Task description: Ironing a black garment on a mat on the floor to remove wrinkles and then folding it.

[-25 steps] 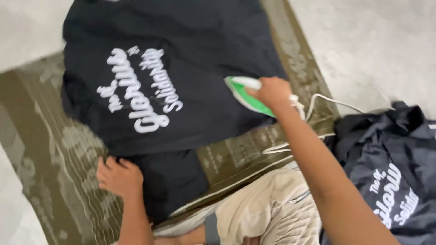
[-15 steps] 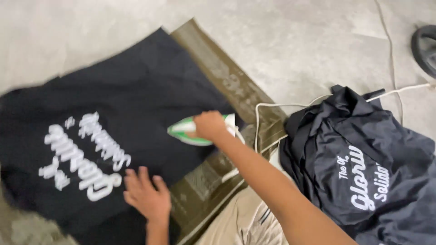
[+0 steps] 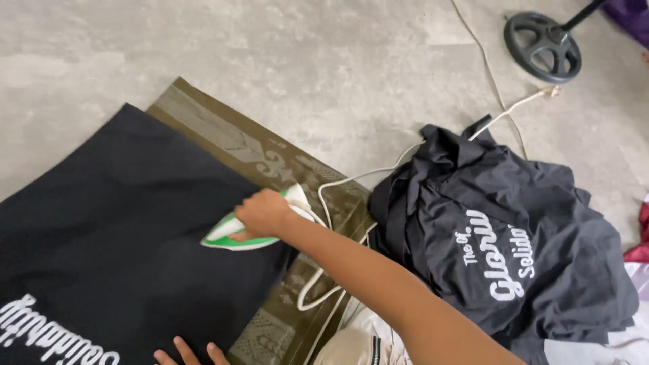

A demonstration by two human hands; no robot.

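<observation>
Two dark heaps on a grey stone-look floor [image 3: 324, 74]: a black shirt [image 3: 122, 250] spread flat over an olive patterned mat [image 3: 223, 138], a crumpled pile of black shirts [image 3: 500, 250] at three o'clock. Right hand [image 3: 265, 213], fingers wrapped around a green-and-white iron [image 3: 233, 236], centre frame, on the shirt. White cord [image 3: 351, 177] trailing toward one o'clock, near a black round stand base [image 3: 542, 38]. Left hand [image 3: 189, 353] cut off at six o'clock; fingertips only, grip impossible to tell.

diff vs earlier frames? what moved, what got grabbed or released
The right hand kept its grip on the green-and-white iron and slid it along the black shirt near the olive mat. The left hand dropped to the frame's bottom edge. The pile of black shirts is unchanged.
</observation>
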